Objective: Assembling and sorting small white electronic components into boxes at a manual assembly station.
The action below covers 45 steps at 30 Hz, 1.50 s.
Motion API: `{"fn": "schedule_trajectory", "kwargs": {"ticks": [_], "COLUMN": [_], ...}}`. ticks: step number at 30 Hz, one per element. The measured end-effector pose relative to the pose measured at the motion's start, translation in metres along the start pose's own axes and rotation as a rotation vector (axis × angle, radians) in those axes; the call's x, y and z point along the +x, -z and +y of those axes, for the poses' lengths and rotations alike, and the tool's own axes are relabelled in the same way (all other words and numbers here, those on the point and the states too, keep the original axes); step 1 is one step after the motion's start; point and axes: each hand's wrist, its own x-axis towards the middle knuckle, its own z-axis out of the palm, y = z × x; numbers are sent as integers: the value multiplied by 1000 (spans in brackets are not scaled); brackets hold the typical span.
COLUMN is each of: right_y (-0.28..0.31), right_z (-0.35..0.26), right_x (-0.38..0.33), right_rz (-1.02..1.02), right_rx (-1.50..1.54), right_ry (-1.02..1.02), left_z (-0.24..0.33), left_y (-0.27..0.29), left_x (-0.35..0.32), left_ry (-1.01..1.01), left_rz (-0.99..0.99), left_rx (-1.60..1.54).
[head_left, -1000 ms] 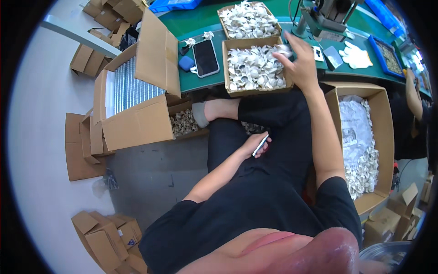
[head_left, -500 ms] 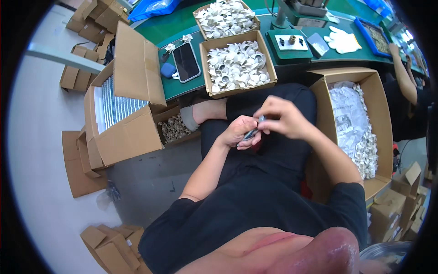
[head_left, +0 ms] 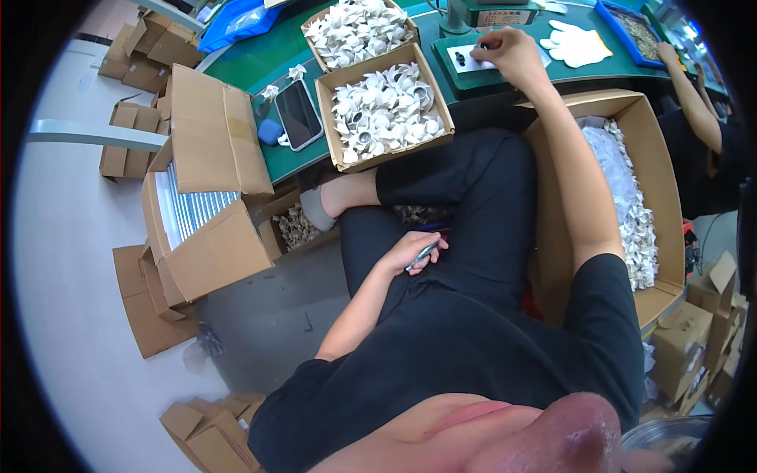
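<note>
The green workbench (head_left: 505,75) spans the top of the view, close enough that the seated person reaches it with an outstretched arm, legs crossed under its edge. To the person's right stands the biggest carton (head_left: 658,197), open-topped corrugated board heaped with white crinkled pieces; its place beside the seat reads as a drop or pick-up bin within easy reach. To the left sits another open carton (head_left: 209,236) with its flaps raised, holding a tight stack of thin pale sheets on edge.

On the bench, 2 shallow cardboard trays lie one behind the other, the near tray (head_left: 384,106) and the far tray (head_left: 356,30), both filled with white folded paper-like shapes around small round metal parts. A dark glossy phone (head_left: 297,114) lies flat just left of the near tray, out of the working zone.

The right hand (head_left: 512,51) rests on a small white plate (head_left: 473,57) at the foot of a green machine, fingers curled and pinching something small and dark; what exactly it grips is too small to tell. The left hand (head_left: 414,252) rests on the lap, loosely closed around a slim silvery tool (head_left: 423,254) like tweezers, parked there while the other hand works.
</note>
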Motion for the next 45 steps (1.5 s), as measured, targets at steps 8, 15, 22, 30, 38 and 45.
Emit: {"fn": "schedule_trajectory", "kwargs": {"ticks": [8, 15, 22, 30, 38, 45], "right_y": [-13, 29, 180, 196, 186, 185], "right_z": [3, 33, 247, 284, 290, 297], "right_x": [13, -40, -277, -378, -359, -399], "right_rz": [-56, 190, 250, 26, 84, 174], "right_rx": [-284, -141, -1053, -977, -1068, -1227], "right_ry": [103, 200, -326, -783, -844, -607], "left_z": [7, 7, 4, 3, -5, -1], "left_y": [2, 0, 5, 5, 10, 7], "left_x": [25, 35, 38, 50, 49, 54], "left_ry": [75, 95, 81, 153, 119, 122], "left_rz": [51, 169, 185, 179, 182, 150], "left_rx": [147, 116, 143, 240, 232, 223]}}
